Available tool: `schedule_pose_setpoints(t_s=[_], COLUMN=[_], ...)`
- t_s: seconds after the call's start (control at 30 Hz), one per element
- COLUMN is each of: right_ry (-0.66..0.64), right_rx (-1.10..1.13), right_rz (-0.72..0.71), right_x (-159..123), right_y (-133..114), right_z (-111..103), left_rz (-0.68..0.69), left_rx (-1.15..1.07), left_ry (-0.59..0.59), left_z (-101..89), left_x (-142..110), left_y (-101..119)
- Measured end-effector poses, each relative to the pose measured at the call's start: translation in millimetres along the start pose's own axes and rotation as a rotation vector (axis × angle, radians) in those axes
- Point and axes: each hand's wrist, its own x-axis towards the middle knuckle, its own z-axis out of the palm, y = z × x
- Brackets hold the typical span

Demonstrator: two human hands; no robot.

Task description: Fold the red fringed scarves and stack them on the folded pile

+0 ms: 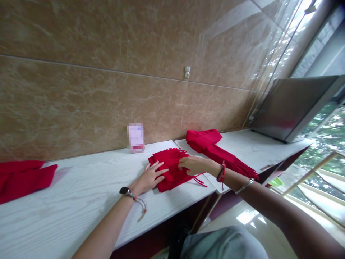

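A folded red scarf with fringed ends lies on the white wood-grain tabletop in front of me. My left hand rests on its left side, fingers spread out over the cloth. My right hand is over the scarf's fringed right side, with its fingers curled and pressed together at the cloth. Whether a strand is between those fingertips is too small to make out. Some loose fringe strands stick out to the right beneath that hand.
Another red scarf lies loosely folded at the back right, its fringe reaching the front edge. More red cloth lies at the far left. A blurred pale card stands against the brown tiled wall. A grey metal cabinet-like box stands right.
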Motion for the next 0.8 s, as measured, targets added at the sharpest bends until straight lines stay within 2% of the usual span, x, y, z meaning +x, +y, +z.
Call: schedule_pose_setpoints(t_s=[0.13, 0.23, 0.3, 0.4, 0.53, 0.6, 0.67, 0.8], right_ry=[-0.089, -0.085, 0.023, 0.197, 0.15, 0.123, 0.097, 0.031], right_rx=[-0.201, -0.19, -0.106, 0.01, -0.082, -0.129, -0.1, 0.003], right_rz=[0.215, 0.302, 0.262, 0.143, 0.173, 0.196, 0.178, 0.173], right_x=[-37.4, -59.3, -61.2, -45.6, -21.3, -19.7, -25.6, -43.0], right_y=[33.6, 51.6, 44.1, 9.6, -28.5, -31.6, -26.7, -6.3], right_z=[5.5, -4.0, -11.9, -11.1, 15.9, 26.7, 27.4, 4.8], left_rz=[-0.013, -0.006, 0.009, 0.037, 0.042, 0.046, 0.052, 0.053], left_rx=[-0.005, -0.002, 0.013, 0.025, 0.004, 0.0, 0.001, 0.002], left_ry=[-0.007, 0.001, 0.011, 0.027, 0.005, -0.003, -0.008, -0.012], left_z=[-1.2, -3.2, -4.7, -5.4, -3.4, -2.4, -2.0, -2.6], left_x=[1.0, 1.6, 2.0, 2.0, 0.1, -0.8, -1.1, -0.5], left_y=[0.3, 2.4, 4.7, 7.3, 5.9, 4.5, 3.7, 3.6])
